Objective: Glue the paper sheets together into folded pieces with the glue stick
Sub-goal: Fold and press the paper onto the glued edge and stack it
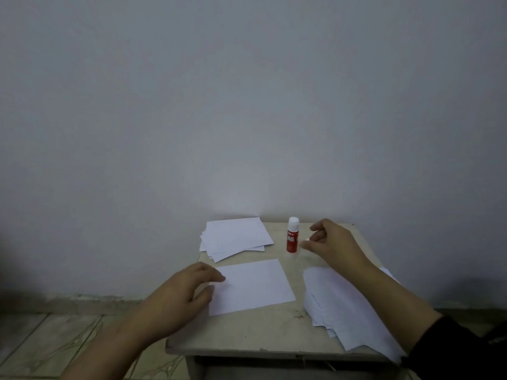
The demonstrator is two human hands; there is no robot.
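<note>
My left hand [181, 294] rests its loose fingers on the single sheet [253, 286] to steady it, while my right hand [333, 246], its grip empty and half-curled, nears the capped glue stick [292, 235] on the tabletop [290, 331].

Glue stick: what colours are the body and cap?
Red body, white cap on the glue stick, standing upright; seen in the head view.

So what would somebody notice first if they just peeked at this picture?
Probably the red glue stick with its white cap, standing upright at the back of the small table, the only bright colour there. Next, the right hand beside it and the left hand resting on a single white sheet in the middle.
</note>
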